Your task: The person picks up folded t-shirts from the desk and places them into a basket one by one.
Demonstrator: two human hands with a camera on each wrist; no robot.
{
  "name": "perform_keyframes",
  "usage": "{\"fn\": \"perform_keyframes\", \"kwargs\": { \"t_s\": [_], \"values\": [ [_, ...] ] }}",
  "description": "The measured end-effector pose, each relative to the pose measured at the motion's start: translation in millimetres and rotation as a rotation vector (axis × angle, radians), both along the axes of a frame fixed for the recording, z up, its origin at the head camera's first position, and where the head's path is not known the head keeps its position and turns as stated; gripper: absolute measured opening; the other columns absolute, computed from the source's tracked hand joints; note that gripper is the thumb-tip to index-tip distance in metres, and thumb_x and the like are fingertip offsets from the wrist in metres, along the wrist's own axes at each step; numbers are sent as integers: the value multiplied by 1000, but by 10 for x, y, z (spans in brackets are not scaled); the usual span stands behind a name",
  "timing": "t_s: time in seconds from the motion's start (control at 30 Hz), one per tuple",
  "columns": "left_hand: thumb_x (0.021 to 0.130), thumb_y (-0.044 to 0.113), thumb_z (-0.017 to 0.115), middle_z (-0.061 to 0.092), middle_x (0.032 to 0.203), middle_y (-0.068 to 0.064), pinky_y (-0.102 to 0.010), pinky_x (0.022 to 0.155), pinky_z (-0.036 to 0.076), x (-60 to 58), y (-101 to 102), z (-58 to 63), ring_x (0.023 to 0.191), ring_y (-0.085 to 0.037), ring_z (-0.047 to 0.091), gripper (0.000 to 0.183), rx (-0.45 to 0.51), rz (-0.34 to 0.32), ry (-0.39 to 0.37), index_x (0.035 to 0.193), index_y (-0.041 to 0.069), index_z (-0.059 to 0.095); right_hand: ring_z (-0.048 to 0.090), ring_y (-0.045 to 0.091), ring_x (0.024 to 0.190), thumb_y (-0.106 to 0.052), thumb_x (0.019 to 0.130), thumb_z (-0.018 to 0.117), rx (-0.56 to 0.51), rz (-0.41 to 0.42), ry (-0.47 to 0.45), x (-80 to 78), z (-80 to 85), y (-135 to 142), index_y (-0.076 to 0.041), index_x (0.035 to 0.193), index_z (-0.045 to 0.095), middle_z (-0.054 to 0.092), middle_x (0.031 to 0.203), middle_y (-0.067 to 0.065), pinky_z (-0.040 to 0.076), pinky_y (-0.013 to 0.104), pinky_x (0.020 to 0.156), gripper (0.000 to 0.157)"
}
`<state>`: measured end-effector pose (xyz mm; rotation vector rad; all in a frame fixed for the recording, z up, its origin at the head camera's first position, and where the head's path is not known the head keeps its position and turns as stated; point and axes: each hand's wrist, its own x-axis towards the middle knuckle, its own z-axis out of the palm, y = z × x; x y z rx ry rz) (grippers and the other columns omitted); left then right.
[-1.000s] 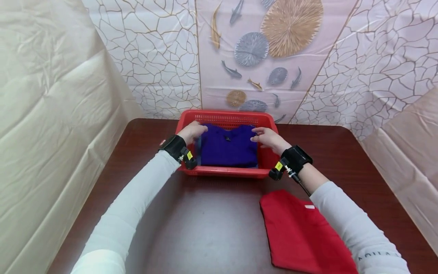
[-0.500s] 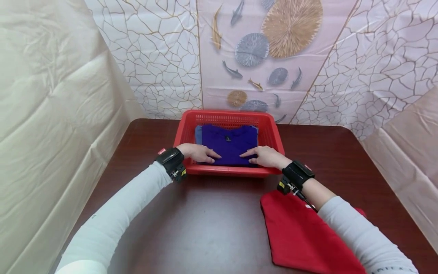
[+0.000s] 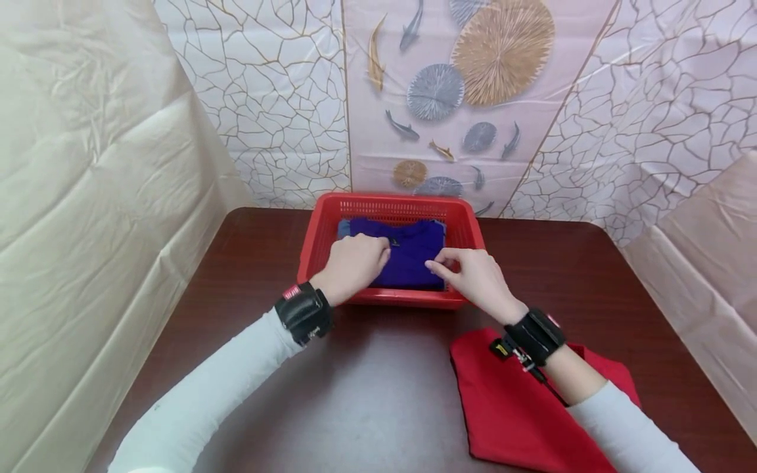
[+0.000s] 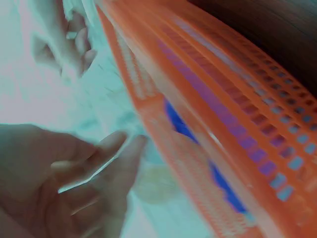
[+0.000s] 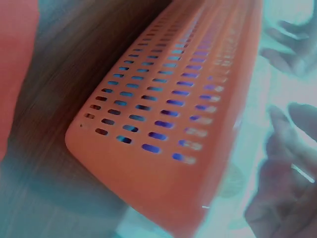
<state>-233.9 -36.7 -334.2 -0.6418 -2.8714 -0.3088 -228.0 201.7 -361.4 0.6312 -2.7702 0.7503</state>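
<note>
left grip (image 4: 74, 173) near slotted basket (image 4: 205, 131), blue cloth (image 4: 225, 188) inside

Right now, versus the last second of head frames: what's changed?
The left hand and right hand have lifted off the folded blue-purple cloth garment their fingertips touched half a second ago, up and back toward the wearer; neither holds anything. Unchanged: that garment inside the red perforated plastic basket; the red cloth garment nearby.
</note>
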Motion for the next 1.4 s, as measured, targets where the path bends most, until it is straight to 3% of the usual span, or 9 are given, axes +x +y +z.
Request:
{"fn": "perform_keyframes", "kwargs": {
  "t_s": [0.1, 0.2, 0.33, 0.5, 0.67, 0.8, 1.1, 1.27, 1.4],
  "values": [
    [104, 29, 54, 61, 64, -2, -38, 44, 49, 281, 178, 17, 59, -23, 65, 25, 35, -14, 180, 88, 14, 65, 33, 7, 45, -33, 97, 69, -4, -23, 176, 222, 35, 8, -24, 67, 55, 38, 52, -10, 17, 26, 45, 34],
    [103, 32, 57, 50, 56, 4, -30, 38, 38, 550, 350, -48, 50, -16, 56, 29, 81, -63, 283, 79, 16, 58, 27, 4, 46, -22, 94, 69, -4, -46, 283, 445, 48, 46, -24, 63, 46, 29, 52, -13, 15, 25, 45, 39],
    [100, 35, 62, 46, 53, 7, -24, 38, 29, 821, 556, -205, 46, -11, 49, 31, 125, -117, 353, 73, 19, 56, 23, 1, 46, -14, 91, 69, -4, -83, 317, 709, 21, 129, -24, 64, 43, 26, 52, -14, 15, 23, 44, 39],
    [98, 36, 63, 48, 54, 8, -22, 37, 26, 1008, 772, -383, 44, -9, 47, 30, 97, -136, 373, 73, 19, 58, 20, 0, 45, -12, 88, 72, 12, -153, 300, 964, -58, 271, -25, 63, 40, 25, 52, -14, 15, 22, 44, 42],
    [96, 35, 65, 43, 50, 8, -20, 36, 21, 1063, 928, -529, 41, -6, 36, 32, 78, -153, 312, 70, 19, 55, 19, 0, 44, -12, 86, 73, 59, -217, 290, 1136, -152, 441, -26, 61, 38, 25, 51, -15, 15, 22, 43, 45],
    [97, 39, 65, 50, 53, 8, -21, 37, 25, 1071, 1017, -675, 42, -7, 44, 30, 51, -148, 287, 74, 20, 60, 17, 0, 45, -13, 86, 73, 93, -279, 273, 1241, -244, 607, -26, 59, 37, 24, 50, -15, 14, 22, 43, 47],
    [88, 50, 73, 63, 80, 3, -23, 56, 43, 1064, 1050, -1098, 79, -13, 59, 32, -56, -69, 331, 86, 18, 68, 22, 3, 43, -28, 86, 77, 105, -443, 207, 1434, -493, 988, -32, 62, 46, 27, 48, -17, 18, 25, 41, 40],
    [93, 59, 63, 66, 101, -1, -30, 77, 47, 1060, 1024, -1182, 97, -17, 58, 45, -128, -70, 208, 104, 16, 73, 39, 10, 44, -33, 91, 72, 109, -558, 107, 1481, -569, 1216, -28, 70, 60, 49, 53, -12, 26, 31, 42, 25],
    [95, 65, 55, 65, 125, -6, -38, 96, 46, 1071, 1007, -1208, 115, -21, 55, 61, -177, -76, 84, 123, 13, 71, 57, 27, 56, -32, 96, 66, 120, -621, 3, 1533, -622, 1420, -15, 98, 73, 69, 78, 3, 36, 38, 43, 19]
  ]
}}
